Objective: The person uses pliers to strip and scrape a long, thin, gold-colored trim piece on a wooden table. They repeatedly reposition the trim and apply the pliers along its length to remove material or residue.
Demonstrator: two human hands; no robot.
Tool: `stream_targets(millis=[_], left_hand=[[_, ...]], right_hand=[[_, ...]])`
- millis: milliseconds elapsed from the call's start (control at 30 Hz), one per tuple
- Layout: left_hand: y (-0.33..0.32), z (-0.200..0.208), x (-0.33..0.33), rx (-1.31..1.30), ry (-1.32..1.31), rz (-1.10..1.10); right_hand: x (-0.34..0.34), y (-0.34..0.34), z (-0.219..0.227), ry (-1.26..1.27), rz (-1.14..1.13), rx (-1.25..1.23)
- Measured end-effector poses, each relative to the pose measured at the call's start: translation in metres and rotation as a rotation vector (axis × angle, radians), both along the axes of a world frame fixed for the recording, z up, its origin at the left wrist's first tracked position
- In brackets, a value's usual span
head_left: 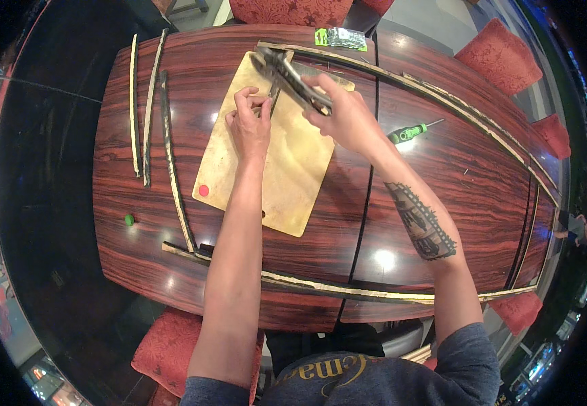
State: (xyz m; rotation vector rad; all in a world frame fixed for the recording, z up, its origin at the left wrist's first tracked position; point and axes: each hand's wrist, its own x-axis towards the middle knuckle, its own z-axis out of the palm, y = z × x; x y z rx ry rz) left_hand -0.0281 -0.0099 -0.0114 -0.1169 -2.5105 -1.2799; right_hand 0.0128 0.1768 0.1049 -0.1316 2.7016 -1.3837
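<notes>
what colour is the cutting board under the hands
The cutting board is pale yellow, seen best in the head view.

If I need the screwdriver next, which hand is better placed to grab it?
Probably the right hand: the screwdriver lies just to its right, while the left hand is farther away, over the board. The right would first need to set down its dark tool.

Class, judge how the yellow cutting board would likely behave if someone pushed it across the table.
The cutting board would probably stay stiff, since it lies flat with no visible sag or curl. It may slide fairly easily, because the table looks glossy and reflects the lights. Tipping seems unlikely, given its broad, thin shape.
</notes>
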Motion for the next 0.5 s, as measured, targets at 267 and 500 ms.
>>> stream_targets(millis=[267,500], left_hand=[[0.005,0.007,0.000,-0.016,0.015,-0.008],[0.004,0.006,-0.003,0.005,-0.019,-0.006]], right_hand=[[-0.004,0.009,-0.007,0.148,0.013,0.050],[0.000,0.009,-0.006,0.096,0.094,0.125]])
